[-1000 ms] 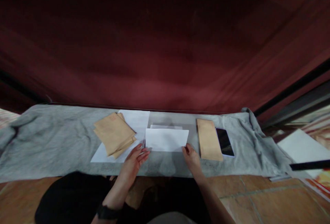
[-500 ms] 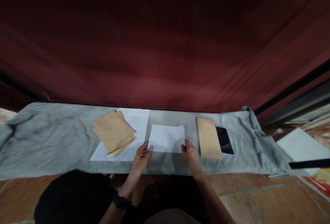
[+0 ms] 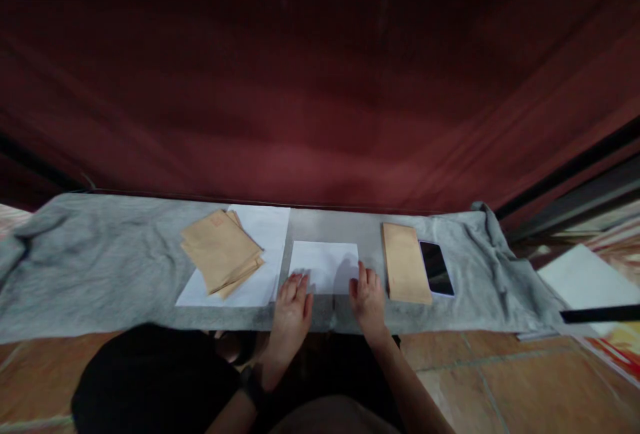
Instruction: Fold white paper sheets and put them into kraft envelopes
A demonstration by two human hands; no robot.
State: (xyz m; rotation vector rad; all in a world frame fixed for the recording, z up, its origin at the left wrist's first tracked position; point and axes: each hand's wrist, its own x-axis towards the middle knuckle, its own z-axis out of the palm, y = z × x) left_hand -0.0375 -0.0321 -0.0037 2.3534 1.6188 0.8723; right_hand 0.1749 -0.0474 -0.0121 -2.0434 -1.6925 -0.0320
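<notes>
A folded-looking white sheet of paper (image 3: 325, 264) lies flat in front of me on the grey cloth. My left hand (image 3: 291, 307) rests palm down at its lower left corner, fingers stretched forward onto the paper. At the lower right corner is my right hand (image 3: 367, 297), its thumb by the paper's edge and its fingers loosely extended along the side. To the left, several brown envelopes (image 3: 220, 251) lie fanned on larger white sheets (image 3: 273, 241). A stack of brown envelopes (image 3: 406, 264) sits to the right of my right hand.
A smartphone (image 3: 436, 269) with a dark screen lies beside the right-hand envelopes. The grey cloth (image 3: 125, 261) covers a long narrow surface against a dark red panel (image 3: 320, 121). Below is a tiled floor (image 3: 525, 381). A white board (image 3: 590, 281) stands at the far right.
My left hand has moved right and turned palm down, from the paper's left edge onto its lower left corner. My right hand stays by the right corner with its fingers straighter.
</notes>
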